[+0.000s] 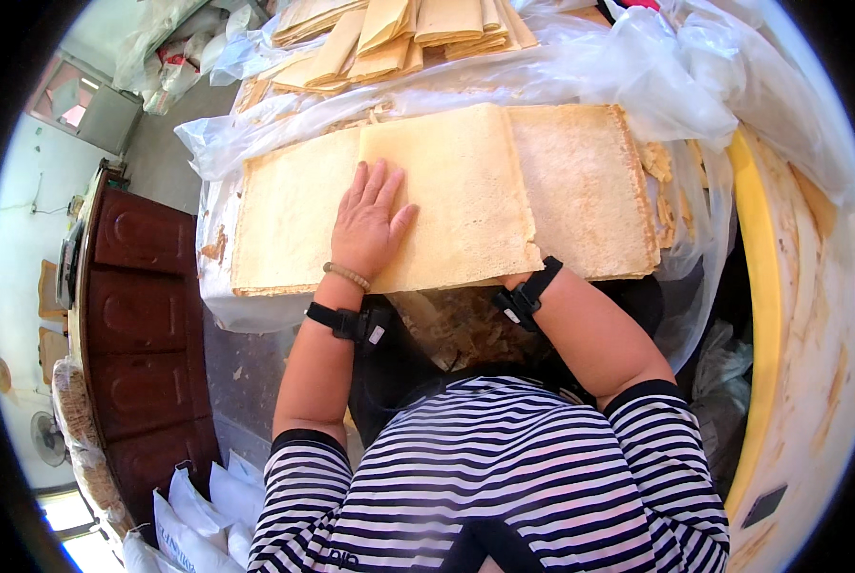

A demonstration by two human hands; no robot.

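A wide stack of thin, pale yellow flat sheets (294,229) lies across the plastic-covered table. A top sheet (461,191) covers its middle, its right edge cracked near the bottom. My left hand (370,215) rests palm down on that sheet, near its left edge, fingers lying flat and a little apart. My right hand (518,281) reaches under the near edge at the right; its fingers are hidden. Both wrists wear black straps, and the left also has a beaded bracelet.
Folded sheets (380,29) are piled behind, with clear plastic (675,76) around them. Broken flakes (656,162) lie right of the stack. A pale, yellow-edged board (790,382) stands at the right. A dark red wooden cabinet (141,315) and white sacks (189,516) are at the left.
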